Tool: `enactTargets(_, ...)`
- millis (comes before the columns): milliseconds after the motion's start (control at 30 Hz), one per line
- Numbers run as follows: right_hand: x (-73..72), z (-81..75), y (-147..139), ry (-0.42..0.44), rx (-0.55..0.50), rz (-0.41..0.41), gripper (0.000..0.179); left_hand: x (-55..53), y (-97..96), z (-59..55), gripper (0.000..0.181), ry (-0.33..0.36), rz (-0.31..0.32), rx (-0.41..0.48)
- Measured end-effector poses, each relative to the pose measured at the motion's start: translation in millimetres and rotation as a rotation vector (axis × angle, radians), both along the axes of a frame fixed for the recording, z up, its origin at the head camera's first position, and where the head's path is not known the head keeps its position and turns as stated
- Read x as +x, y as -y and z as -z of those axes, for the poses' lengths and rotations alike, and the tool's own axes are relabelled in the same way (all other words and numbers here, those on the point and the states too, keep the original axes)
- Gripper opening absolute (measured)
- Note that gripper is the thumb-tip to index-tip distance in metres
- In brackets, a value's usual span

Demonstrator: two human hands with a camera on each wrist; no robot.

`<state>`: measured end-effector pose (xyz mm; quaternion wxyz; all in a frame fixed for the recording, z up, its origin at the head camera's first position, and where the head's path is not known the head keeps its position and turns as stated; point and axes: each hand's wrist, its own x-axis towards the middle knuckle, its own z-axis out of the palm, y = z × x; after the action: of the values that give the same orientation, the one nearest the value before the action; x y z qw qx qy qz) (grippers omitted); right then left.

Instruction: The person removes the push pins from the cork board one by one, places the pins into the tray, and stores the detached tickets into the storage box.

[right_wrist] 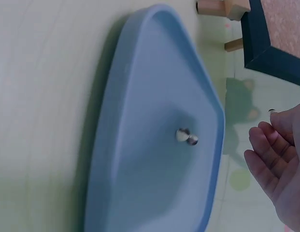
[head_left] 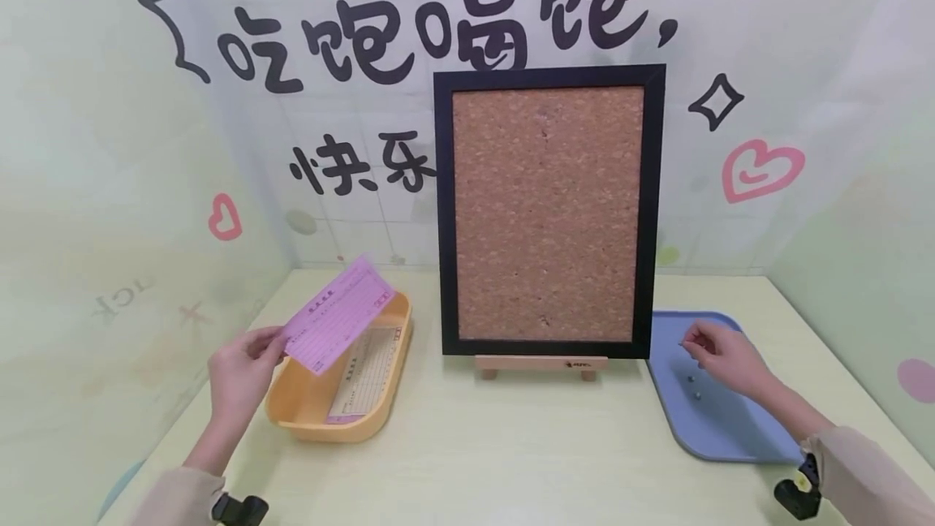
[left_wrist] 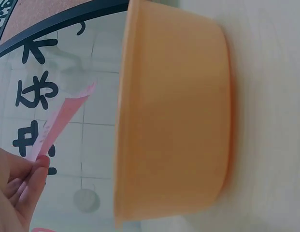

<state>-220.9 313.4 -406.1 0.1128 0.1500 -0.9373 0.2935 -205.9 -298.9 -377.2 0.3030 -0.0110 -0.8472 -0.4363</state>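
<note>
My left hand (head_left: pixel 244 372) pinches a pink printed paper slip (head_left: pixel 339 315) by its lower left corner, thumb on top. The slip hangs tilted over a yellow-orange basket (head_left: pixel 295 420), in which another printed slip (head_left: pixel 365 372) lies. In the left wrist view the pink slip (left_wrist: pixel 60 121) shows nearly edge-on, with a curled far end. Above the blue tray (head_left: pixel 719 445), my right hand (head_left: pixel 726 360) pinches a small metal pushpin (right_wrist: pixel 271 110), mostly hidden by thumb and fingertips. Two more silver pushpins (right_wrist: pixel 186 136) lie close together on the tray.
A black-framed cork board (head_left: pixel 548 217) stands upright on a small wooden easel (head_left: pixel 540 364) at the back middle, between basket and tray. Behind it hangs a printed backdrop (head_left: pixel 351 226), with side walls left and right. The pale tabletop (head_left: pixel 511 453) stretches in front.
</note>
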Motion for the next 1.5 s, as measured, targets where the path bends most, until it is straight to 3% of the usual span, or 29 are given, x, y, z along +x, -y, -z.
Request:
enactTargets(133, 3.0, 7.5, -9, -0.025, -0.009, -0.01, 0.004, 6.1, -1.0, 7.7, 0.016, 0.062, -0.031, 0.04)
enactTargets(167, 4.2, 9.2, -10, -0.028, -0.011, -0.011, 0.004, 11.1, -6.5, 4.6, 0.016, 0.108, -0.069, -0.002)
enactTargets(333, 9.1, 17.4, -15, 0.001, -0.021, -0.005, 0.005, 17.2, -13.8, 13.9, 0.018, 0.241, -0.084, -0.071)
enactTargets(667, 11.4, 27.3, -17, 0.097, -0.01, -0.017, 0.004, 21.7, -31.4, 31.1, 0.021, 0.332, -0.038, -0.085)
enactTargets(967, 12.8, 30.4, -20, 0.09, 0.003, -0.049, 0.006, 21.2, -34.9, 26.6, 0.028, 0.451, 0.034, -0.16)
enactTargets(1167, 14.6, 33.6, -23, 0.08, 0.012, -0.092, 0.01, 14.8, -28.9, 25.1, 0.027, 0.517, 0.084, -0.271)
enactTargets(1300, 15.0, 35.5, -27, 0.069, 0.042, -0.116, 0.012, 9.6, -27.2, 24.3, 0.026, 0.57, 0.099, -0.299)
enactTargets(1500, 13.1, 37.2, -35, 0.144, 0.057, -0.141, 0.008, 3.2, -27.6, 20.3, 0.033, 0.624, 0.114, -0.31)
